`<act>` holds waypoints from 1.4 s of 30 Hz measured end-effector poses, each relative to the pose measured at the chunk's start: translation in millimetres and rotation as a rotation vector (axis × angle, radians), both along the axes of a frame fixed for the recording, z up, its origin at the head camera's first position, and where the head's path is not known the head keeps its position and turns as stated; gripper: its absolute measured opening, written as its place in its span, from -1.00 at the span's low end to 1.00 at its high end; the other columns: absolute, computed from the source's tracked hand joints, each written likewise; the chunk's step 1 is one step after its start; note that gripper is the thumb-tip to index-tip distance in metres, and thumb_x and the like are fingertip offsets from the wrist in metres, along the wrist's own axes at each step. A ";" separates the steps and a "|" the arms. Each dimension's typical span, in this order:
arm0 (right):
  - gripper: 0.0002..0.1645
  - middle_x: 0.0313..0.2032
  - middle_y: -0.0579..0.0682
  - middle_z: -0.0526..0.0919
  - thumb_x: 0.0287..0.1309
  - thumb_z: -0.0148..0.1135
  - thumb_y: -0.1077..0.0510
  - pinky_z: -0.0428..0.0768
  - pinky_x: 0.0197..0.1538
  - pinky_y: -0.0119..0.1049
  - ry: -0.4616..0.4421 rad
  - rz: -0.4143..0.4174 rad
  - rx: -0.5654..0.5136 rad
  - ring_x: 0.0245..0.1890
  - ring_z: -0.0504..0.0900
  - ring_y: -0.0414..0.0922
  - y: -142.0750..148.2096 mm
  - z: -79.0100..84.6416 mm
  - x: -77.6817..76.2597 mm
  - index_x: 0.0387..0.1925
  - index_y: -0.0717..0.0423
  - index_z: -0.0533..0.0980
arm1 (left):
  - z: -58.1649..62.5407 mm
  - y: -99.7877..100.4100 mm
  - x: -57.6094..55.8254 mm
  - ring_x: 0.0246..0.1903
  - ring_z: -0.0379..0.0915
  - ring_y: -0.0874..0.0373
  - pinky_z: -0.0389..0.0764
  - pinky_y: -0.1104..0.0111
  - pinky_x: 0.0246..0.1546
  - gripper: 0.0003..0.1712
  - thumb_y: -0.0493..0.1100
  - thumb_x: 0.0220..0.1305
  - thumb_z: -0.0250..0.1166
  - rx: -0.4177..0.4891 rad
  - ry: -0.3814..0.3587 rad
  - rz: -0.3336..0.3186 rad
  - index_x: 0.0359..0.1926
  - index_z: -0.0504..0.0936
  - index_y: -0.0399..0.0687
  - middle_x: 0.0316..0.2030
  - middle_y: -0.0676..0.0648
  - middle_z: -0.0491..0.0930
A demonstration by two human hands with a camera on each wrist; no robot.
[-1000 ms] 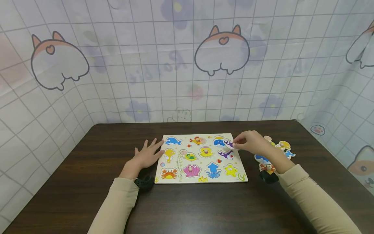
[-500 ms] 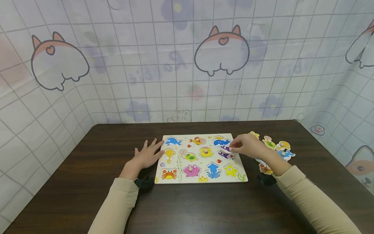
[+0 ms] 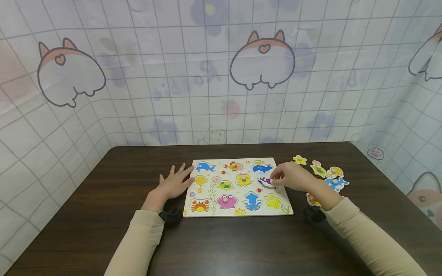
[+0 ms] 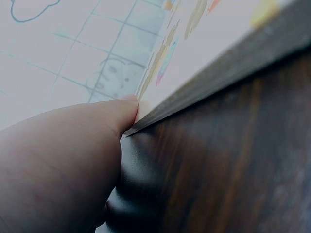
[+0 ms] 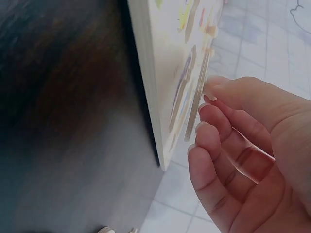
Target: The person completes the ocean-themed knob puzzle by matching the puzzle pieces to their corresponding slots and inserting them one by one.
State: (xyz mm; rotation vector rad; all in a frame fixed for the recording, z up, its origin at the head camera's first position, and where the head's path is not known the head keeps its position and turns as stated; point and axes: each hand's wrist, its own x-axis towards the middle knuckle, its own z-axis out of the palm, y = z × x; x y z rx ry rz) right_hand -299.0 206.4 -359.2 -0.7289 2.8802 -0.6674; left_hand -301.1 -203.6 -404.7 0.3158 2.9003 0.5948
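My right hand [image 3: 291,176] pinches a purple whale puzzle piece [image 3: 265,181] between thumb and fingers. In the right wrist view the thin piece [image 5: 197,102] is tilted close over the board, a small gap showing between them. The white puzzle board [image 3: 221,211] with printed sea animals lies on the table. Spread flat at the board's left edge is my left hand [image 3: 172,186], its thumb [image 4: 124,114] touching that edge in the left wrist view. An octopus with a knob [image 3: 243,179] and a pink shell with a knob [image 3: 226,201] sit in the board.
Right of the board lie loose pieces: a yellow star [image 3: 299,160], a turtle [image 3: 318,169], a yellow piece [image 3: 335,172], a blue whale [image 3: 337,184] and a crab [image 3: 312,199] partly behind the right wrist. A patterned cloth wall [image 3: 221,107] stands behind the dark table [image 3: 221,245].
My right hand has brought the purple piece from beside the upper blue whale picture down over the purple whale picture. More loose pieces show behind the hand. The left hand has stayed put.
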 end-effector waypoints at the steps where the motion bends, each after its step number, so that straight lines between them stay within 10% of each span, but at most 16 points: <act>1: -0.90 -0.38 -0.10 0.68 0.23 0.45 0.22 0.49 -0.31 -0.27 0.000 0.004 0.002 -0.40 0.51 -0.14 0.0 -0.5 -0.3 -0.22 0.15 0.76 | 0.2 -0.1 0.4 0.54 -0.46 -0.41 -0.41 -0.49 0.30 -0.24 0.18 0.61 -0.02 -0.001 0.003 -0.002 0.65 0.03 0.07 0.61 -0.26 -0.17; 42: -0.85 -0.33 -0.10 0.69 0.24 0.44 0.19 0.49 -0.33 -0.27 -0.020 0.000 0.040 -0.37 0.52 -0.13 -4.1 -4.3 -3.4 -0.17 0.13 0.77 | 0.1 -0.4 -0.9 0.53 -0.43 -0.45 -0.37 -0.53 0.28 -0.24 0.18 0.61 -0.02 -0.009 0.014 -0.012 0.65 0.04 0.07 0.60 -0.29 -0.14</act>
